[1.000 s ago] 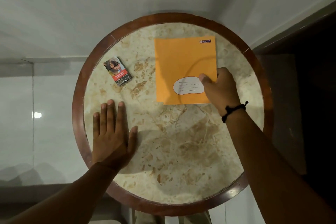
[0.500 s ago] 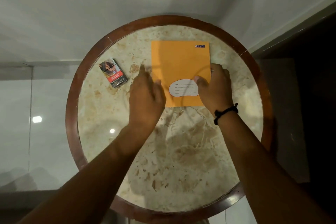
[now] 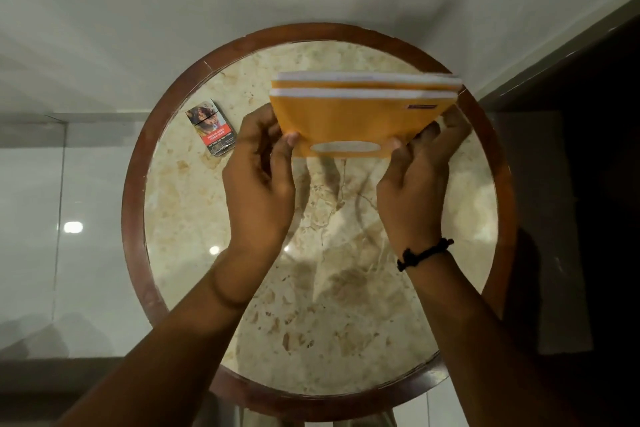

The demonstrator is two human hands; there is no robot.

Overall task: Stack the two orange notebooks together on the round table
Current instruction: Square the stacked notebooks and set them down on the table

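Two orange notebooks (image 3: 353,118) are pressed together and held up on edge above the far half of the round marble table (image 3: 194,218). Their white page edges face up and the near cover shows a white label. My left hand (image 3: 259,180) grips the pair at the lower left corner. At the lower right corner my right hand (image 3: 415,180), with a black wrist band, grips them too. Whether the lower edge touches the table is hidden by my fingers.
A small red and dark cigarette pack (image 3: 212,128) lies on the table's left part, close to my left hand. The table has a raised dark wooden rim (image 3: 133,184). White walls stand behind, and a dark panel stands at the right.
The notebooks lay flat on the table a second ago. My left hand came across from the left, and both hands have lifted and tilted the pair up on edge.
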